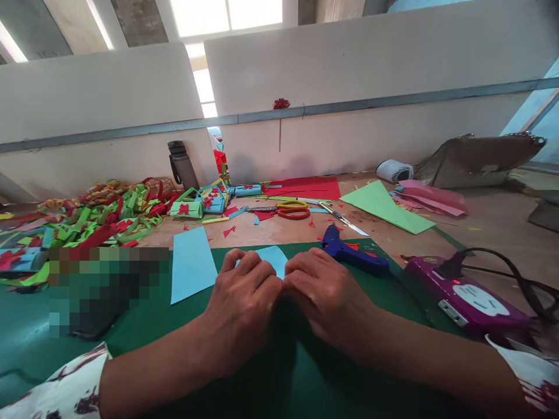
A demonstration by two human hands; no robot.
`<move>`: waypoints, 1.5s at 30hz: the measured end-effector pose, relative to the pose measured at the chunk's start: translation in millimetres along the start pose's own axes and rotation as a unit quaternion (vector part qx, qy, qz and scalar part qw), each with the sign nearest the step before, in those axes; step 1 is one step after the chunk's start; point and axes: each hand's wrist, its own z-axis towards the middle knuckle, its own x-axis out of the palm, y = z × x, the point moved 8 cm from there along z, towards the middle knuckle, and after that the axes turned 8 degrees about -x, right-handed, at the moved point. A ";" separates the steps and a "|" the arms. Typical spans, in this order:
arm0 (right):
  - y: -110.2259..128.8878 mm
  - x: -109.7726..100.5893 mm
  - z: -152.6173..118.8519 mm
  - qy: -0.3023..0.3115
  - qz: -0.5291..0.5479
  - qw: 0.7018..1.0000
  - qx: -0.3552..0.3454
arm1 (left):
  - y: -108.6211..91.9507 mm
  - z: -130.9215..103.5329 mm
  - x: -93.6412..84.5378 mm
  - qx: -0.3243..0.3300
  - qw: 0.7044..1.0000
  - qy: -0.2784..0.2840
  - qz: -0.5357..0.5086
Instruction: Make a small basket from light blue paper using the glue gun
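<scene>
Just left of the glue gun [354, 254], the left hand [247, 308] and the right hand [329, 294] meet, fingers curled in, both pinching the blue paper [272, 258]. Farther left of the gun lies a blue sheet [192, 265]; beyond it, leftward, scissors [293, 213]; to its right, a power strip [469, 299].

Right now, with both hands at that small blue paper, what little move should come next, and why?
Perhaps pinch a crease along the near edge of the blue paper: the left hand and right hand meet there, curled in, and neither holds the glue gun.
</scene>
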 end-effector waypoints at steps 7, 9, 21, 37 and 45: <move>-7.0 -3.9 -2.3 0.010 -0.045 0.998 0.035 | 3.9 -1.5 -2.9 -0.011 1.000 0.000 0.018; -7.8 -3.6 -2.8 0.015 -0.054 0.997 0.043 | 3.9 -1.9 -4.1 -0.010 1.000 -0.008 0.021; -11.6 2.4 -6.7 0.017 -0.028 0.998 0.058 | 3.8 -0.7 -2.0 -0.016 0.999 -0.006 0.030; -4.7 -10.7 -3.2 -0.002 -0.005 0.999 0.034 | 8.0 -2.7 -8.1 -0.015 0.999 -0.031 -0.040; -13.9 -10.6 -1.0 0.007 0.003 0.998 0.056 | 17.5 -1.0 -18.7 -0.038 0.996 -0.021 -0.073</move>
